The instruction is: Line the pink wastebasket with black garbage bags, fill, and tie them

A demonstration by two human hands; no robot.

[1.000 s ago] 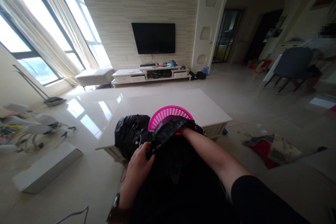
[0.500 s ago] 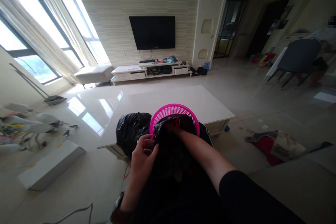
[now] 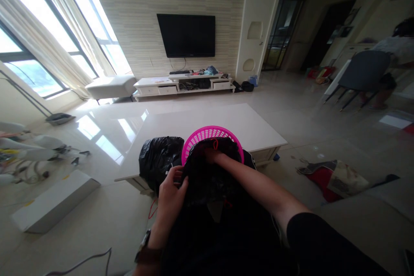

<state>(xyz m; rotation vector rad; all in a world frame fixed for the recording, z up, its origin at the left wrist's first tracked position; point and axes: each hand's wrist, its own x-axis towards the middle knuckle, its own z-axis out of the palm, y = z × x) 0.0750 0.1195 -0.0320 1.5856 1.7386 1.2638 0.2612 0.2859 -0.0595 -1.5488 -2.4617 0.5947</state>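
A pink plastic basket [image 3: 207, 134] stands at the near edge of a white coffee table [image 3: 207, 123]. A black plastic bag [image 3: 210, 172] is spread over its near rim and hangs toward me. My left hand [image 3: 171, 189] pinches the bag's left edge beside the rim. My right hand [image 3: 211, 155] reaches into the bag's mouth inside the basket, its fingers closed on the bag's far edge by a red drawstring. A second crumpled black bag [image 3: 158, 161] lies on the table to the basket's left.
A white box [image 3: 51, 200] and a cable [image 3: 80, 263] lie on the glossy floor at left. A red and beige cloth [image 3: 336, 177] lies at right. A TV [image 3: 186, 35] and its stand [image 3: 184, 86] are at the far wall. A person [image 3: 394, 60] sits far right.
My right hand pushed deeper into the basket, pulling the bag over the near rim. My left hand shifted slightly along the bag's edge. The view tilted down a little.
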